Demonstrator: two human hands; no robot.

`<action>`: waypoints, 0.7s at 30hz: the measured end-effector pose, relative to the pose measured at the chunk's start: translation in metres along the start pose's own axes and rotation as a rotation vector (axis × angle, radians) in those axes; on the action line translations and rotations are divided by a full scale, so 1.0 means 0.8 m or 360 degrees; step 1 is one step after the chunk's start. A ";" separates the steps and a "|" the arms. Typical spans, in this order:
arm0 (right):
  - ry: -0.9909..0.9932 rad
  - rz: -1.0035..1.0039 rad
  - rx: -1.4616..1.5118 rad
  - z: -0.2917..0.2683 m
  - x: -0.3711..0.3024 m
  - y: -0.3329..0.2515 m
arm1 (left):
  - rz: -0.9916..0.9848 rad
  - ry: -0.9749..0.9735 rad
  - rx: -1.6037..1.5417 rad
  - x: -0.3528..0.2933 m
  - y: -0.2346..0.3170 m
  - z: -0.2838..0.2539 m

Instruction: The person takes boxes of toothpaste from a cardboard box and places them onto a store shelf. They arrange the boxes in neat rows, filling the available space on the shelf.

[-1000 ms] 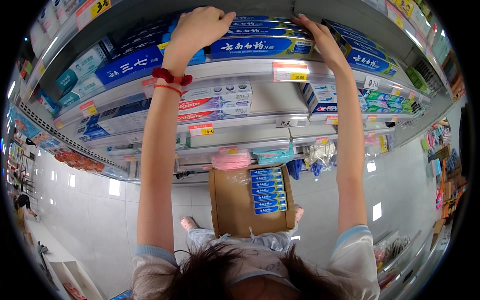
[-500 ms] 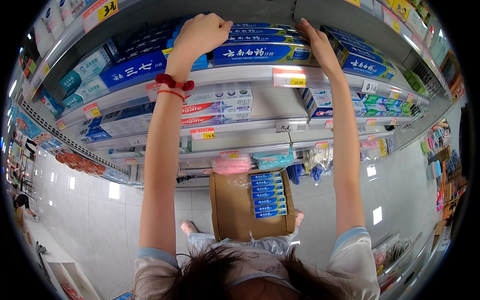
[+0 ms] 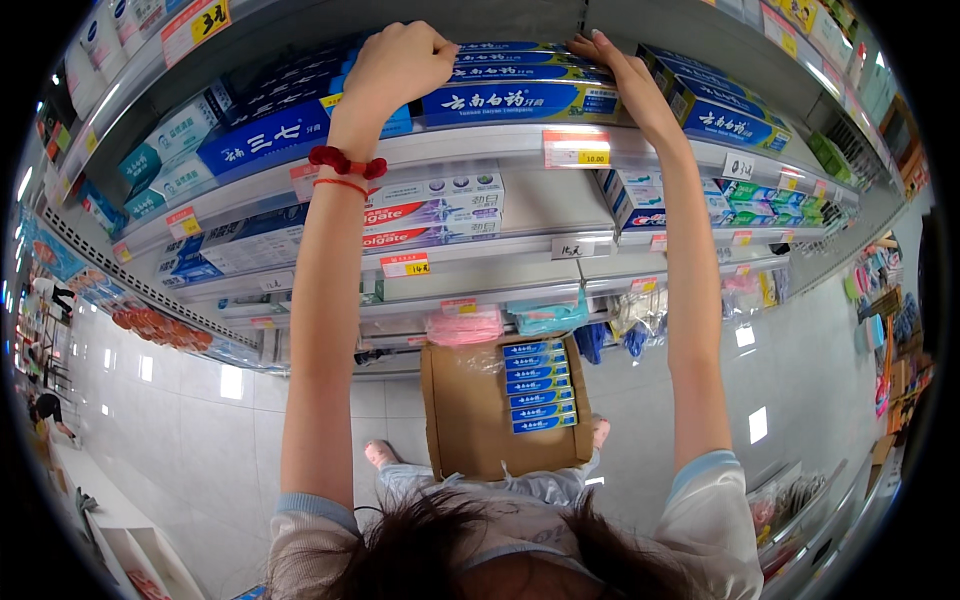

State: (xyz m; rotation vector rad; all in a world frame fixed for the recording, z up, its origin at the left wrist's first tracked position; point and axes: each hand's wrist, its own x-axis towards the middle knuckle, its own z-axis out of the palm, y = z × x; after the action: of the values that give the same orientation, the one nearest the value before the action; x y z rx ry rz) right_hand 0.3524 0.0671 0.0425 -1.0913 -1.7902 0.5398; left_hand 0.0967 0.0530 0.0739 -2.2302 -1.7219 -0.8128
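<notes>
We see the left hand (image 3: 400, 65) bent over the left end of a row of blue toothpaste boxes (image 3: 525, 103) on the upper shelf (image 3: 480, 145), and the right hand (image 3: 632, 85) at the row's right end. The left grip is curled with its fingertips mostly out of sight, so we cannot tell whether it closes on a box; the right grip has fingers reaching over the right end, and we cannot tell how firmly it bears on the cardboard.

The front box sits close to the shelf's front edge, so we judge a slip forward to be the main risk: a pull towards the body, or pressure from one end only, could skew the row and tip that box off. Below lies an open brown cardboard carton (image 3: 465, 425) with more toothpaste boxes (image 3: 540, 390) lined up along its right side, and a falling box could land there and jumble them.

Squeezing too hard from both ends could also dent the thin cardboard. We would watch the sides too: the right hand is near the neighbouring blue stack (image 3: 735, 125), and a careless swing of the right wrist could nudge its front box askew
</notes>
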 end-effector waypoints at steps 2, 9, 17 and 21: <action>-0.0014 0.0028 -0.0009 -0.001 0.001 0.001 | -0.0019 -0.0022 -0.0055 0.002 -0.003 0.001; 0.0076 -0.0125 0.0005 0.002 -0.001 0.002 | 0.0058 0.0046 -0.0115 0.005 -0.011 0.008; 0.0004 -0.0166 -0.0178 -0.001 0.005 0.010 | 0.0095 -0.0008 -0.0082 0.005 -0.014 0.002; 0.0035 -0.0115 -0.0199 -0.005 0.001 0.011 | 0.0032 -0.0020 -0.0645 0.016 -0.032 -0.009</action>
State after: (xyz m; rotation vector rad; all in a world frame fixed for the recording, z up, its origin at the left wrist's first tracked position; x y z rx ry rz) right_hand 0.3600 0.0722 0.0383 -1.1079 -1.8565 0.3749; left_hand 0.0727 0.0675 0.0825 -2.4984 -1.6550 -1.2397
